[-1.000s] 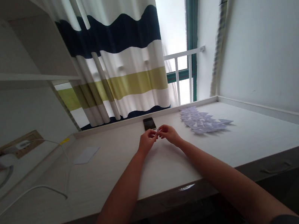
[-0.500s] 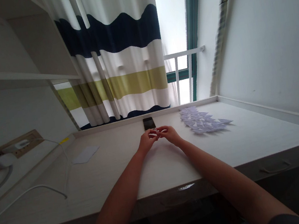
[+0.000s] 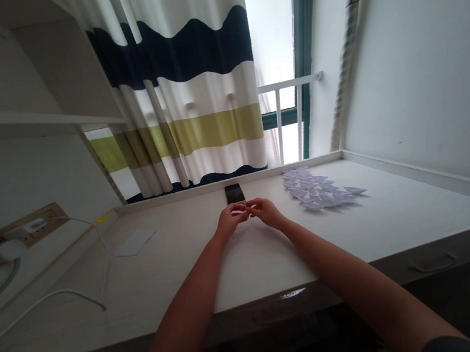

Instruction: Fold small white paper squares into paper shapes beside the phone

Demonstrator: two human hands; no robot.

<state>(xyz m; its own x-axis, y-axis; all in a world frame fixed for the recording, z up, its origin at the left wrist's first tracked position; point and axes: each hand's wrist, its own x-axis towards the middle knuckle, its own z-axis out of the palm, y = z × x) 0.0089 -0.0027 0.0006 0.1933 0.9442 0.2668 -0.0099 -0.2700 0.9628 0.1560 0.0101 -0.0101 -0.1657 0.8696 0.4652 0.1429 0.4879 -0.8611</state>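
My left hand (image 3: 230, 219) and my right hand (image 3: 266, 211) meet above the middle of the white desk (image 3: 256, 268). Between their fingertips they pinch a small piece of folded white paper (image 3: 246, 207), mostly covered by the fingers. Just beyond the hands lies a dark phone (image 3: 234, 193), flat on the desk. Right of my right hand is a spread of pointed, folded white paper pieces (image 3: 315, 190), overlapping one another. Off to the left rests a flat stack of white paper (image 3: 134, 243).
A white cable (image 3: 70, 292) loops over the desk's left side from chargers in a wall socket strip (image 3: 32, 231). A low rim (image 3: 176, 196) runs along the back, below a striped curtain (image 3: 187, 100). Shelves (image 3: 21, 120) overhang at left; a wall (image 3: 431, 61) stands at right.
Both hands stay in nearly the same place. Their fingers have shifted slightly around the folded paper, which now shows more upright between the fingertips.
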